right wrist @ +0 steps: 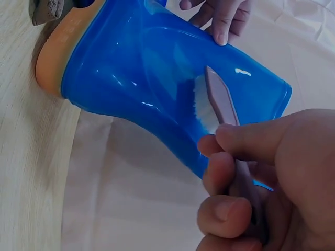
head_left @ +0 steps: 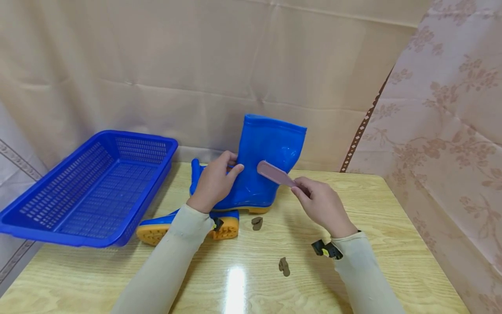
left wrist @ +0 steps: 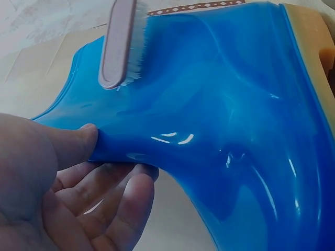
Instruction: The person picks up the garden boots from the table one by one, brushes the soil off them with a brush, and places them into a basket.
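Note:
A blue rubber boot (head_left: 262, 148) with a yellow-orange sole stands upright on the table. My left hand (head_left: 215, 181) holds the front of its shaft, thumb on the near side and fingers behind, as the left wrist view shows. In my right hand (head_left: 319, 203) is the handle of a mauve scrubbing brush (head_left: 274, 173). Its white bristles (right wrist: 203, 104) touch the side of the boot shaft. A second blue boot (head_left: 157, 226) lies on its side behind and under my left forearm, partly hidden, with its orange sole facing me.
At the left stands a blue plastic basket (head_left: 121, 226) with mesh walls. Two small brown lumps (head_left: 256, 223) lie on the wooden table (head_left: 384, 261), one close to the boot's heel and one nearer me. Beige cloth (head_left: 196, 65) hangs behind the table.

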A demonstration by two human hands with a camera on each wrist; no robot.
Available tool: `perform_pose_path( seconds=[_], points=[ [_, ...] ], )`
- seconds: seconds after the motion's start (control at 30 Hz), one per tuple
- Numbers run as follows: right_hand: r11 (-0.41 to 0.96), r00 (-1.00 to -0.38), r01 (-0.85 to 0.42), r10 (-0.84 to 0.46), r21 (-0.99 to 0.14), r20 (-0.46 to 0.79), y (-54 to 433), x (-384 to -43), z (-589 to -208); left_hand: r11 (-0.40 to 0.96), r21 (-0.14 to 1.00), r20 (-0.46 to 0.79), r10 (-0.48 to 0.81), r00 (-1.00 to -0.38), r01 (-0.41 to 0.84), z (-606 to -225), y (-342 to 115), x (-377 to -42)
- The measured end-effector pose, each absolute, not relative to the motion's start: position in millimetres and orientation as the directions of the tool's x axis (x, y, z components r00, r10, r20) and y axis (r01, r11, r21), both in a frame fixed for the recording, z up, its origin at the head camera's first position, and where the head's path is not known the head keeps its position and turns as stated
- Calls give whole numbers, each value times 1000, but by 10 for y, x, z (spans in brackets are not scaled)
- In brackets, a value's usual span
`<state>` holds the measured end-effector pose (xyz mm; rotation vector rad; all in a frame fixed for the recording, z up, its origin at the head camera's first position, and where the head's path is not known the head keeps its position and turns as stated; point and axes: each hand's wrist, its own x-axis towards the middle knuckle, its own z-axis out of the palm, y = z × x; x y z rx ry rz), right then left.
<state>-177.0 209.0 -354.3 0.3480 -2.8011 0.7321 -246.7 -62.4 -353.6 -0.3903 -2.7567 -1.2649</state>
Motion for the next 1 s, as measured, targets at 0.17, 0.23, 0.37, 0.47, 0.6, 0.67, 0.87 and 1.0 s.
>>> perform_pose_path(
  seconds=[0.17,0.23,0.37,0.47,0.6,0.67,0.87,1.0],
  points=[
    [842,-959,-273,-203,-466,195,2106,-1773,-3558,630,732,179,192,-965,261,-3536,-616,-2470],
    [839,-961,-275,-223,-470,166,2103,-1775,-3565,630,731,183,189,-965,262,-3538,-617,-2469],
    [844,-958,-288,-246,-452,150,2094,-1778,-3567,629,729,190,192,-963,270,-3536,-621,-2469],
    [849,-948,-308,-235,-430,216,2085,-1771,-3549,627,730,190,197,-962,272,-3532,-622,-2468],
    [829,-907,-338,-160,-446,390,2069,-1750,-3517,623,734,187,199,-962,271,-3526,-627,-2463],
    [815,-877,-349,-111,-463,467,2067,-1739,-3509,619,737,186,202,-962,272,-3524,-630,-2462],
    [817,-831,-340,-29,-467,555,2067,-1745,-3521,617,738,182,209,-961,274,-3517,-634,-2457],
    [813,-832,-339,-25,-473,554,2063,-1754,-3530,616,739,179,213,-960,274,-3509,-632,-2453]
  ],
)
